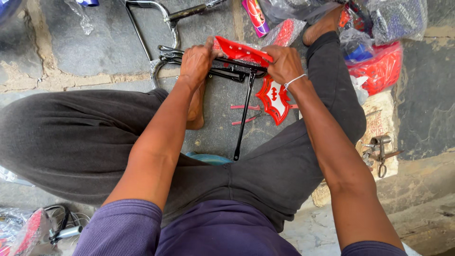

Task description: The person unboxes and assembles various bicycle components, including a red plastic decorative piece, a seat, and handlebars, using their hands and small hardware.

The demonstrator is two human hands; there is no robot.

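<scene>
Both hands pinch the long red plastic piece (242, 51) – the left hand (196, 61) at one end, the right hand (284, 64) at the other – and press it down on the black metal rack (232, 73) just under their fingers, so it looks like the fitting step, and next it needs lining up straight.

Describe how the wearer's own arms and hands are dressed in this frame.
Both forearms are bare. Short purple ribbed sleeves end above the elbows. The right hand has a thin white band around its wrist; the left hand wears nothing. No gloves or rings visible.
</scene>
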